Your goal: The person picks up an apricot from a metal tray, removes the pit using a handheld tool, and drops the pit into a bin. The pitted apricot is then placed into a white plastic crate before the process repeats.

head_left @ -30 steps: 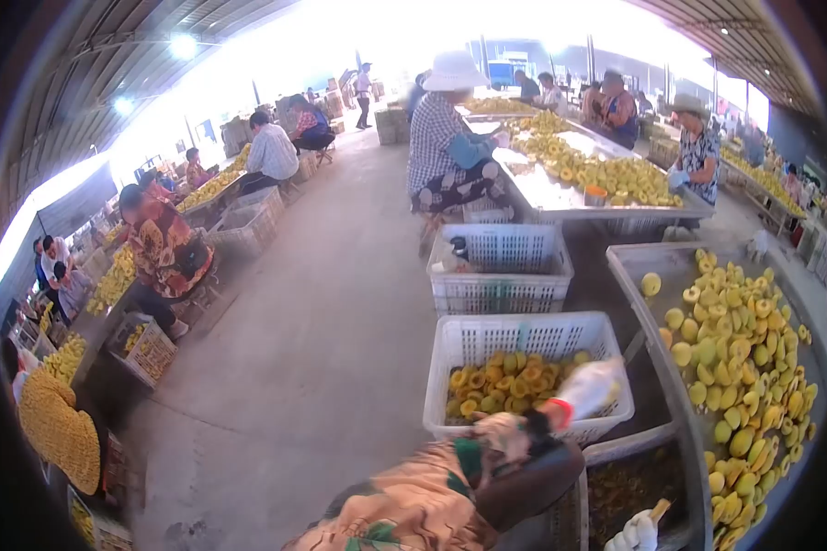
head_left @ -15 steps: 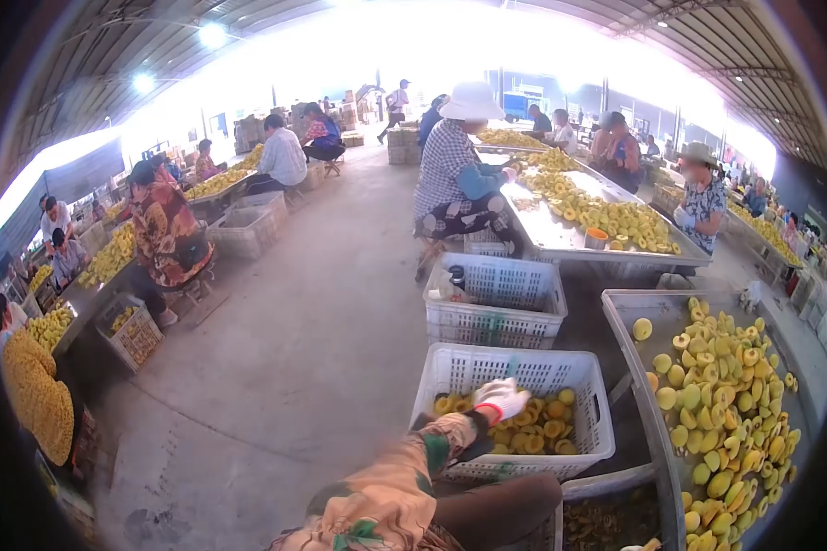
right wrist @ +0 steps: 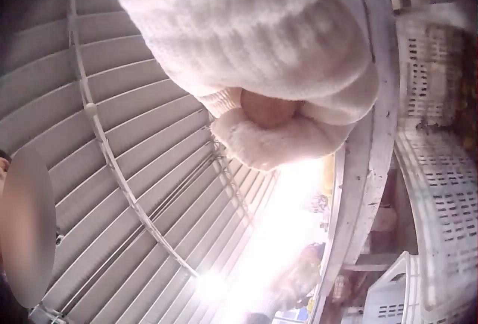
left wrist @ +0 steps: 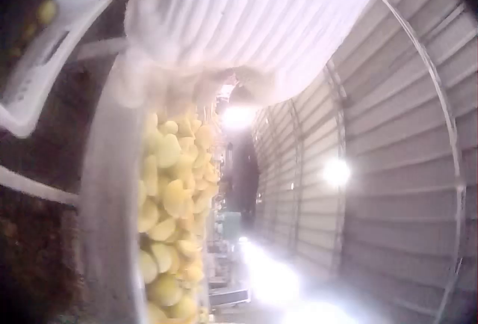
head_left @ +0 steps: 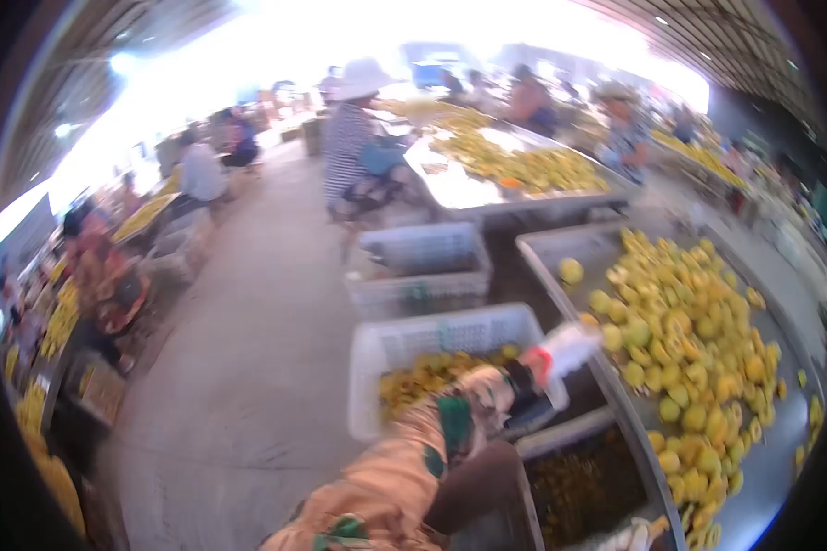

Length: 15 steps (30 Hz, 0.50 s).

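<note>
My left hand (head_left: 572, 345), in a white knit glove with a red cuff, reaches past the right rim of a white basket (head_left: 366, 376) to the metal tray's edge (head_left: 560, 280). It looks stretched out, though motion blurs it; in the left wrist view the glove (left wrist: 239, 25) hangs over the tray's side. Yellow peach halves (head_left: 680, 349) are heaped on the tray, one close to the fingertips. My right hand (head_left: 632, 537) shows at the bottom edge, gloved too. In the right wrist view its fingers curl round a wooden handle (right wrist: 269, 109); what the handle belongs to is hidden.
More peach halves (head_left: 423, 381) lie in the white basket beside my knee. A second white basket (head_left: 423, 266) stands behind it. Below the tray's near side is a bin (head_left: 570, 487) with dark scraps. People sit at fruit-laden tables (head_left: 524, 207) farther off.
My left hand was over the peach halves in the basket half a second ago and has swung right to the tray's edge. The head view has shifted; the right hand stays low by the tray.
</note>
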Available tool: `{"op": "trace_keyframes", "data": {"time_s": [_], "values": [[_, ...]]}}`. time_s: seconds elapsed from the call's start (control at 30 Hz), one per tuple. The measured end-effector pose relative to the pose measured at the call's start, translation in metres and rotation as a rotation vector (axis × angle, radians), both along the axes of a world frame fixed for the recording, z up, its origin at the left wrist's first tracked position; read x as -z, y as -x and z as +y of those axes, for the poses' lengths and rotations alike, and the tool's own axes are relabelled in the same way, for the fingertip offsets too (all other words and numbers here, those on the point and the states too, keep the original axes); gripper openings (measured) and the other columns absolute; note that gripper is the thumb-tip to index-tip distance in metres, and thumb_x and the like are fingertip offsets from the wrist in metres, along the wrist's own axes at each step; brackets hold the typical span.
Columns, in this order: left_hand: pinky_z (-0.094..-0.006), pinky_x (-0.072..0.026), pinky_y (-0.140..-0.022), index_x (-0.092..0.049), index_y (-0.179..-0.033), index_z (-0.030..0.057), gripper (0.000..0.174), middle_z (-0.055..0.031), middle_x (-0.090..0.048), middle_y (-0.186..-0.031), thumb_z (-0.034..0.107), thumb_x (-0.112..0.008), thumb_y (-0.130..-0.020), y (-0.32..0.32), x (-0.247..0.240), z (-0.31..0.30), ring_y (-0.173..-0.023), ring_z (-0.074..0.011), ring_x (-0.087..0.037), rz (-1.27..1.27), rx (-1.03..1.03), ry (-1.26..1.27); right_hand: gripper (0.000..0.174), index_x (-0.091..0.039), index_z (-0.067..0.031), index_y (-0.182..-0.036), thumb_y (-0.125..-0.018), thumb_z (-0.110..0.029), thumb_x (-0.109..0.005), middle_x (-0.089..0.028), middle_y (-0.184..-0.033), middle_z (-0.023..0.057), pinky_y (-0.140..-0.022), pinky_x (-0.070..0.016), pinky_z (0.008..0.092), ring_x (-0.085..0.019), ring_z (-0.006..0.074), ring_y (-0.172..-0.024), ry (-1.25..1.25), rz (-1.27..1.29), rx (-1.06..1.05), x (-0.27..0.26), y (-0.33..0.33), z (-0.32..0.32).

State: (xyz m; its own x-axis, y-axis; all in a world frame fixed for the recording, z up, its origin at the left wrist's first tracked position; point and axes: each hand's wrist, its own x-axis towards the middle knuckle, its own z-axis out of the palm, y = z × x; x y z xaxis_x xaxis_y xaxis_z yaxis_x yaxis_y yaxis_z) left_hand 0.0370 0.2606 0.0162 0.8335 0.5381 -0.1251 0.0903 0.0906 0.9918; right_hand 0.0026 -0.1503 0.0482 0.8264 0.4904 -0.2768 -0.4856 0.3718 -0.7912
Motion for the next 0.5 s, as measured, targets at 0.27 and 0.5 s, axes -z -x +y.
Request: {"op": "trace_keyframes", "data": {"time_s": [0.27,0.5], "values": [[-0.0399,-0.0475,-0.091,-0.065,-0.114,0.0090,0.041,-0.0164,-0.067,-0.111,0.039,-0.051,-0.090,-0.068,-0.056,-0.027,-0.106,-0.0337,-0.062,0.196,-0.023,-0.889,0.016,-0.053,-0.0036,-0.110,-0.101,-0.014,-0.046,-0.039,-0.063,-0.0033,-0.045,-0.0306,0.0213,-0.037,0.0068,-0.050,0.118,-0.067,0.049,-0.005,0.002,-0.009],[-0.0481,-0.0479,-0.088,-0.060,-0.117,0.0134,0.044,-0.0177,-0.066,-0.110,0.042,-0.057,-0.084,-0.150,-0.046,-0.074,-0.107,-0.0357,-0.061,0.438,0.025,-1.052,0.018,-0.054,-0.0052,-0.114,-0.098,-0.012,-0.052,-0.046,-0.065,-0.0033,-0.047,-0.0320,0.0210,-0.039,0.0062,-0.052,0.187,0.046,0.037,-0.014,-0.001,-0.014]]}}
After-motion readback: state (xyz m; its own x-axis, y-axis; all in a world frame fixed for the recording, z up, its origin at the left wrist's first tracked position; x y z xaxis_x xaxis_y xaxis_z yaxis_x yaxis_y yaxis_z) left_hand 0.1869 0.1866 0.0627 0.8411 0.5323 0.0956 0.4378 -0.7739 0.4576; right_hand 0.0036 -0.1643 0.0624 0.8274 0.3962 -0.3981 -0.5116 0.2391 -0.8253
